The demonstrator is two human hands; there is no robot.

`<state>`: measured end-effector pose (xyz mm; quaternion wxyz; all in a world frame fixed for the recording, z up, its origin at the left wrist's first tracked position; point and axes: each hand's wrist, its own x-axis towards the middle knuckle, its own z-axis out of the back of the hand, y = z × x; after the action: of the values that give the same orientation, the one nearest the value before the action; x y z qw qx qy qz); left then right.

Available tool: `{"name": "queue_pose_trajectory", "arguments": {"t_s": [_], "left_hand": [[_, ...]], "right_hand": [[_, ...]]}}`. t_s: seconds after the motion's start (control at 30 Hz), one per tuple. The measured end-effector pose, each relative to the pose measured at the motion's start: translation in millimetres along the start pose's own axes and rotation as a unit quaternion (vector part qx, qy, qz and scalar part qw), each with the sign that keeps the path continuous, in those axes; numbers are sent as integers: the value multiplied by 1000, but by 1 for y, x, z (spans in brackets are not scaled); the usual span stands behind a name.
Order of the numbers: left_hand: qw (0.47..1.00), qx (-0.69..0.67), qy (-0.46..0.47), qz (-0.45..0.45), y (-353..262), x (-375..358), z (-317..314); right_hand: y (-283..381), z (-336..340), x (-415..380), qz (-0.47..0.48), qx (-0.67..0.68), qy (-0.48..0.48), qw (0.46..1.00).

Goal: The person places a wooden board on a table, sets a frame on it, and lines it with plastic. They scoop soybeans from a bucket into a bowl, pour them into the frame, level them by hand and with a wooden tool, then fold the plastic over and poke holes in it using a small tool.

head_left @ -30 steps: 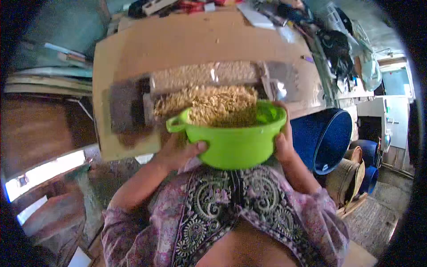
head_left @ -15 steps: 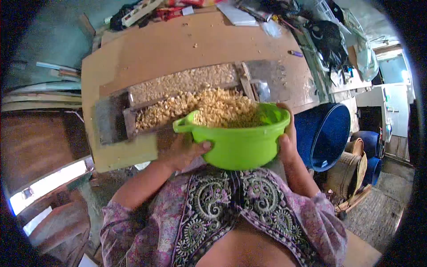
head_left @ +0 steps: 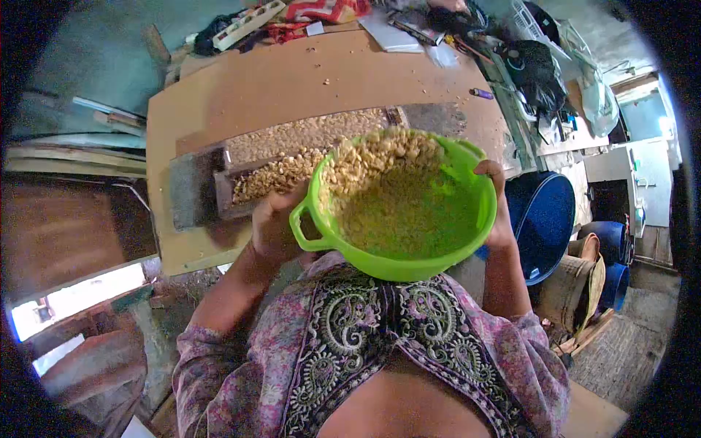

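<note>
A bright green bowl (head_left: 409, 269) with side handles is held between both hands, its inside now facing up toward me. My left hand (head_left: 276, 226) grips its left side, fingers mostly behind the wall. At the right rim, my right hand (head_left: 498, 208) is wrapped round the edge. Light-brown, nut-like pieces (head_left: 387, 157) gather at the far side of the bowl, with finer bits lower down. Behind it, a wooden frame (head_left: 225, 191) on the board holds more pieces (head_left: 281, 177), partly hidden by the bowl, beside a flat layer of them (head_left: 307, 133).
The brown board (head_left: 241, 87) lies on the worktable with scattered crumbs and a purple lighter (head_left: 482, 93). Cloths and bags line its back edge, including a black bag (head_left: 533, 73). Blue barrels (head_left: 540, 226) and a woven sack (head_left: 566, 281) stand at the right.
The bowl has tipped back toward me, showing its inside, and its pieces have shifted. Both hands have moved with it. It now covers more of the wooden frame.
</note>
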<state>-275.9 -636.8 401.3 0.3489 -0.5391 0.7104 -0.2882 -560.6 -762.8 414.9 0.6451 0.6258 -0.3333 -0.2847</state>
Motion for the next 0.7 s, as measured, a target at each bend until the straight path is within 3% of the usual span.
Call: {"name": "queue_pose_trajectory", "arguments": {"t_s": [0.03,0.07,0.1,0.17,0.23,0.27,0.3,0.33,0.37,0.43,0.5,0.53,0.57,0.63,0.7], "left_hand": [[993,-121,2,-6,-12,-1,-5],[982,-179,-49,44,-16,-3,-1],[983,-176,-45,35,-20,-3,0],[989,-66,-115,69,-27,-7,1],[990,-86,-111,22,-27,-15,8],[987,-19,-154,-33,-28,-16,16],[975,47,-199,-83,-29,-20,27],[987,-41,-151,27,-41,-21,39],[959,-52,-275,41,-39,-26,38],[960,13,-224,-168,-36,-28,33],[959,-6,-256,-120,-34,-42,51],[958,-26,-276,-77,-32,-48,55],[956,-27,-279,-83,-35,-57,45],[951,44,-298,-72,-45,-77,16],[946,43,-293,-131,-31,-73,35]], "right_hand": [[1,2,1,8,-3,3,1000],[3,3,3,55,-66,15,996],[5,3,6,103,-130,27,986],[11,-5,16,151,-91,59,983],[37,-20,27,78,51,86,992],[37,-17,35,167,-117,111,973],[42,-22,44,173,-115,117,971],[46,-31,52,144,-186,75,969],[51,-41,59,118,-258,33,958],[54,-67,76,140,-225,-10,964],[59,-103,87,174,-284,64,941],[53,-121,93,209,-367,102,901],[46,-136,105,248,-448,134,848],[6,-157,133,266,-473,208,814],[-36,-168,160,241,-495,234,802]]}}
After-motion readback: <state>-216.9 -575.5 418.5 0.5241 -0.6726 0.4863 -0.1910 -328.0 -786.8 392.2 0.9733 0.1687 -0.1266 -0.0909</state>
